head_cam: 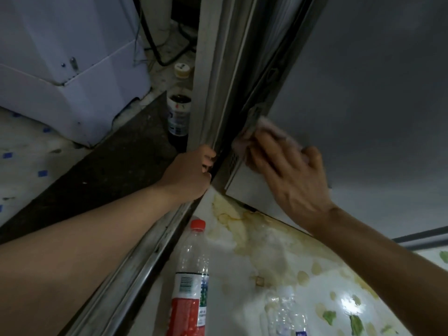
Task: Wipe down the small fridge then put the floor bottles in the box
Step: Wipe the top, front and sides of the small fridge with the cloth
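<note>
1. The small grey fridge (363,81) with its smooth, flat side fills the upper right of the view, and everything else is placed relative to it.
2. The right hand (288,175) spreads its fingers flat over a pale pink cloth (271,132), pressing it against the fridge's lower left corner, next to a white vented panel (238,177). The flat palm probably keeps the whole cloth in contact while it wipes.
3. The left hand (191,173) curls its fingers around the pale metal door-frame edge (213,69) just left of the fridge, likely as a brace while the person leans in low.
4. A clear plastic bottle with a red cap and red label (191,275) lies on the stained patterned floor (278,251) below the fridge.
5. A crumpled clear bottle (286,311) lies just to the right of the red-capped one.
6. A dark-liquid bottle with a blue-white label (178,115) stands left of the fridge, beyond the frame.
7. The bottles lie untouched, so the wiping comes first; no box is in view.
</note>
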